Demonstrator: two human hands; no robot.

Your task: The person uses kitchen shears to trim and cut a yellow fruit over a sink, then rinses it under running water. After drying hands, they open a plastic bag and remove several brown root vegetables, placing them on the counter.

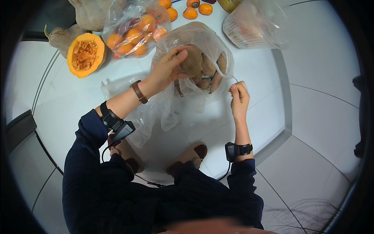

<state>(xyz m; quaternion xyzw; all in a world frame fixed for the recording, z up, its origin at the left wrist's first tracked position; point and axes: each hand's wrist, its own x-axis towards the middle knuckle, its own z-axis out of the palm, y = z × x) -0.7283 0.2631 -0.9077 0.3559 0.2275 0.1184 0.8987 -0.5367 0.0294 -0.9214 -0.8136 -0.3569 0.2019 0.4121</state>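
Note:
A clear plastic bag point(228, 63) lies open before me, with several sweet potatoes point(208, 65) inside. My left hand point(172, 65) is at its mouth, thumb and fingers curved around a thick brown tuber point(191, 61). To the right of the bag, my right hand point(240, 98) has its fingers closed at the end of a thin stretched strand of the bag's edge. Something green shows between the sweet potatoes. Crumpled clear plastic point(166, 114) spreads below my left forearm.
A halved pumpkin point(85, 55), cut face showing seeds, lies left beside whole squashes point(90, 14). Persimmons fill a clear bag point(136, 33); loose persimmons point(190, 13) lie behind. A ribbed translucent basket point(245, 27) under plastic stands back right. My shoes point(187, 155) show below.

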